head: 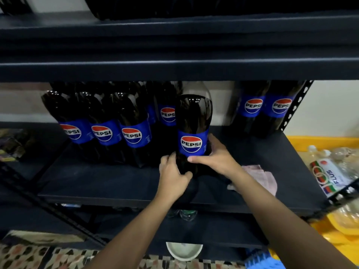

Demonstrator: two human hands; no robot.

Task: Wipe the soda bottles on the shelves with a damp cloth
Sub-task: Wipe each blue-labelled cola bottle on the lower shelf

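A large dark Pepsi bottle [192, 121] with a blue label stands near the front middle of the dark shelf [97, 183]. My left hand [172, 177] grips its lower part from the left. My right hand [215, 156] wraps round it just below the label from the right. A pink cloth [262, 177] lies on the shelf to the right, partly behind my right forearm, and neither hand touches it. Three Pepsi bottles [104, 123] stand in a row to the left, with more behind them.
Two more Pepsi bottles [268, 107] stand at the back right beside the perforated shelf post [295, 107]. A yellow crate [330, 226] of clear bottles sits at the right. A white bowl [184, 251] and a blue brush [262, 259] lie below. The upper shelf [174, 68] hangs close overhead.
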